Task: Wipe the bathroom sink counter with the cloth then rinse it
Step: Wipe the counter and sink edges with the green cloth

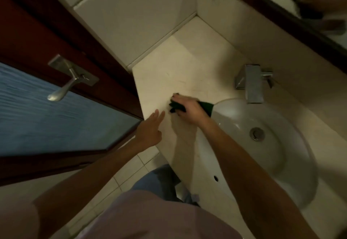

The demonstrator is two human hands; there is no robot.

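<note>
A dark green cloth (205,106) lies flat on the cream counter (169,65), just left of the white sink basin (281,154). My right hand (187,107) presses down on the cloth, fingers curled over its left end, and covers most of it. Near the counter's front left edge my left hand (151,128) rests with its fingers spread and nothing in it. A chrome faucet (252,83) stands behind the basin, with no water visible from it. The drain (256,133) shows in the basin's middle.
A dark wooden door with a blue glass panel and a metal lever handle (65,82) stands close on the left. Tiled walls meet in the corner behind the counter. A mirror with a dark frame (281,13) runs along the top right.
</note>
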